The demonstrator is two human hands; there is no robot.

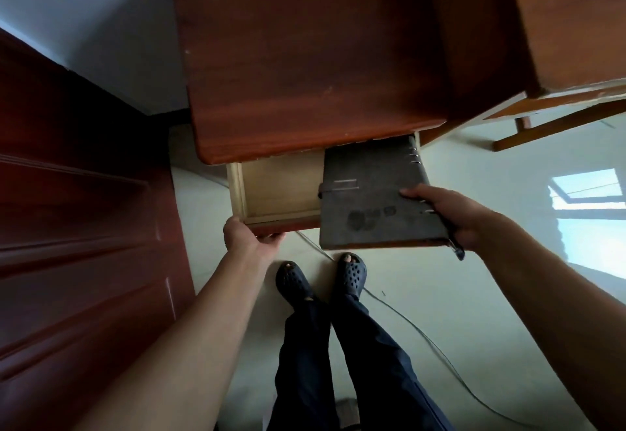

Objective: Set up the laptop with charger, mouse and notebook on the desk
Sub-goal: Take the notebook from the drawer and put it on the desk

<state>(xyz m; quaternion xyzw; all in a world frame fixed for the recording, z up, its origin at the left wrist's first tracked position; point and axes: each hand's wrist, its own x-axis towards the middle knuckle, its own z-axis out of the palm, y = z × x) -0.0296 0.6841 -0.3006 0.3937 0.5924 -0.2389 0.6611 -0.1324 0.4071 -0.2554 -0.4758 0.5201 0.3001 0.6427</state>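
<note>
Nearest, left hand (pixel 249 236) hooked under the front edge of the open drawer (pixel 271 190), right hand (pixel 454 215) clamped on the grey notebook (pixel 376 200), thumb on its cover, half over the drawer. Fetching the notebook, seemingly. Next: lift clear, shut drawer, lay flat on the bare desk (pixel 311 58) beyond.

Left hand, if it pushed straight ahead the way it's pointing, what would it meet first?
The left hand already grips the open drawer front; going on, it would likely drive that under the desk.
</note>
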